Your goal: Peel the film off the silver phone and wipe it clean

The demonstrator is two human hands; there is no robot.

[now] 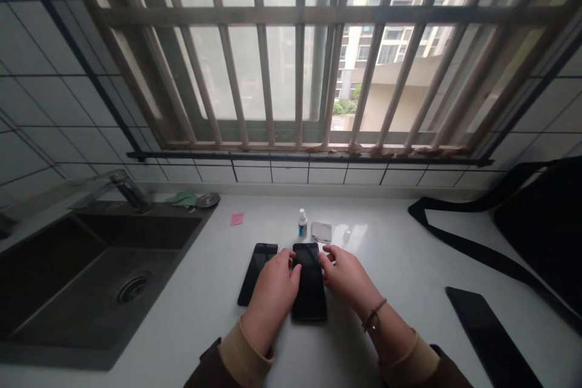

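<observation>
A black smartphone (310, 294) lies screen up on the white counter between my hands. My left hand (276, 282) has its fingers curled at the phone's upper left edge, the thumb over the screen side. At the upper right edge, the bent fingers of my right hand (343, 270) grip the same phone. A second dark phone (251, 279) rests to the left, partly covered by my left hand. Just beyond the phones stand a small white-capped bottle (302, 225) and, beside it, a folded grey cloth (322, 231).
On the left is a sink (113, 254) with a faucet (130, 191). A pink sticky note (237, 219) lies near it. To the right are a black strap (473, 245), a black bag (545, 218) and a flat dark slab (491, 336). A barred window (300, 73) fills the back.
</observation>
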